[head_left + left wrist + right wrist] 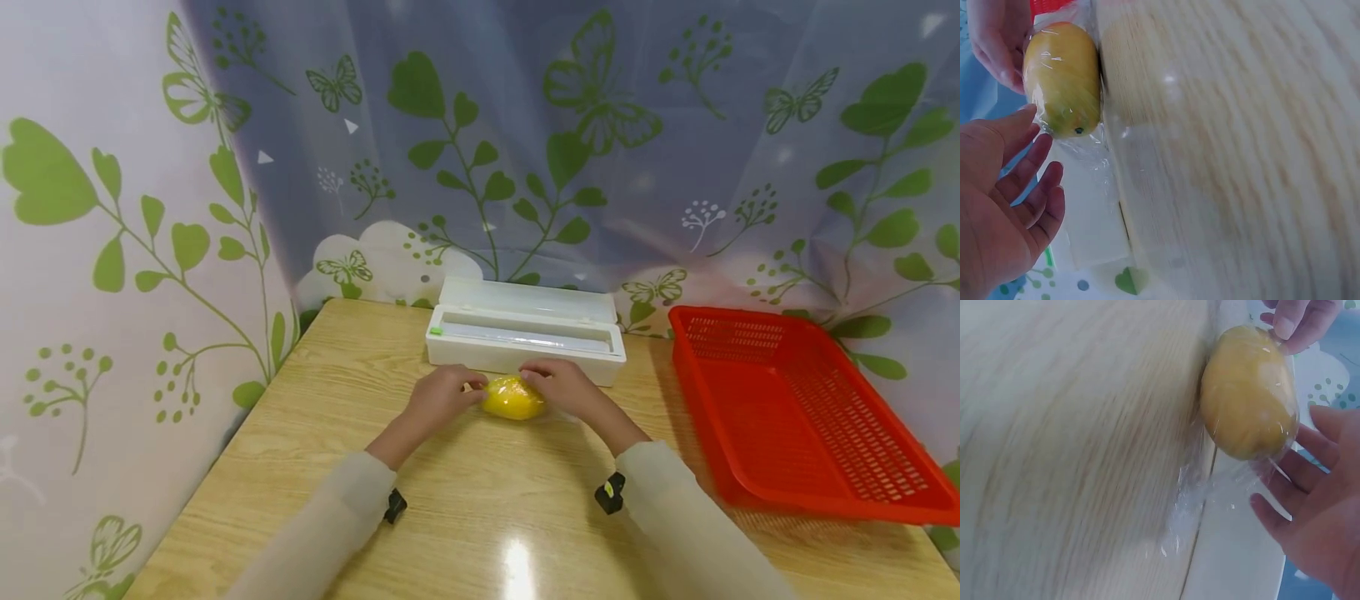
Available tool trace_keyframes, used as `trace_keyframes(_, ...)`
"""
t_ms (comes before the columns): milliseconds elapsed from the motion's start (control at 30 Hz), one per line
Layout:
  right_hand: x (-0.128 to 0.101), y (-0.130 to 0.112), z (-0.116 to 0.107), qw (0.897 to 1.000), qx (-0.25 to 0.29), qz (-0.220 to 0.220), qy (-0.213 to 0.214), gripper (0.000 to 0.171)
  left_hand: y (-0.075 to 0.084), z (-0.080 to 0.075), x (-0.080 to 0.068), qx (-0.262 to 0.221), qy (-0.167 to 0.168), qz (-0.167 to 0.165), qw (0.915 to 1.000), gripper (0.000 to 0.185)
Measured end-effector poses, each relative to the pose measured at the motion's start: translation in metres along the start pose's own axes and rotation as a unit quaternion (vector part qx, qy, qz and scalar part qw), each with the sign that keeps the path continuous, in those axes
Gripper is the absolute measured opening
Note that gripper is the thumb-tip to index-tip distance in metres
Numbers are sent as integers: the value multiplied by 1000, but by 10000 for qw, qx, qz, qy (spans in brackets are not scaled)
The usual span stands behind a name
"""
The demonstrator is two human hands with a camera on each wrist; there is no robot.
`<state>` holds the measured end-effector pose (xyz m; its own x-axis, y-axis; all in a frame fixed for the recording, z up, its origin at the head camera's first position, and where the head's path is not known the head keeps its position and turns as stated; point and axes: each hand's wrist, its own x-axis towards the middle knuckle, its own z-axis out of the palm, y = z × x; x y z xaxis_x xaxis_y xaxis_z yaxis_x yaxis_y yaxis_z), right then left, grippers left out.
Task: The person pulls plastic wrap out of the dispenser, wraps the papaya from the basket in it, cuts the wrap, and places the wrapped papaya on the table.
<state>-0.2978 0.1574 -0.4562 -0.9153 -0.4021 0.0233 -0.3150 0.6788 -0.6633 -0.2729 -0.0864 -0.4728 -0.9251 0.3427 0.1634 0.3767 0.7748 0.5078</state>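
wrapped yellow fruit (514, 400): between both hands, before the lidded white box (525, 357), over the surface (465, 517)
left hand (444, 395): grip loose, fingers parted by the fruit
right hand (564, 387): grip loose, fingers spread against clear film (1188, 487)

left hand (446, 390) | right hand (561, 386) | fingers (1022, 176) loosely bent | forearms (318, 512) angled inward
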Motion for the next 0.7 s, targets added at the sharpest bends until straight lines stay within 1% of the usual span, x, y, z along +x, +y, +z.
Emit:
trace_keyframes(100, 2, 1, 0, 9999, 50, 64, -77, 32, 3, 1, 1, -52, -37, -33, 10000, 22)
trace_keyframes(267, -1, 0, -4, 9995, 231, 109, -192, 28, 6, 1, 3, -264, -120, -158, 9995, 27)
trace_keyframes(400, -5, 0, -6, 9989, 273, 264, -274, 29, 8, 2, 4, -474, -139, -141, 9987, 28)
trace_keyframes(533, -13, 1, -5, 9974, 358, 569, -265, 31, 11, 5, 5, -768, -207, -165, 9967, 28)
trace_keyframes(633, -20, 0, -4, 9963, 444, 683, -269, 33, 12, 8, 6, -1030, -237, -213, 9942, 30)
trace_keyframes(700, -23, 0, -3, 9963, 463, 662, -301, 36, 13, 9, 6, -1182, -242, -222, 9925, 32)
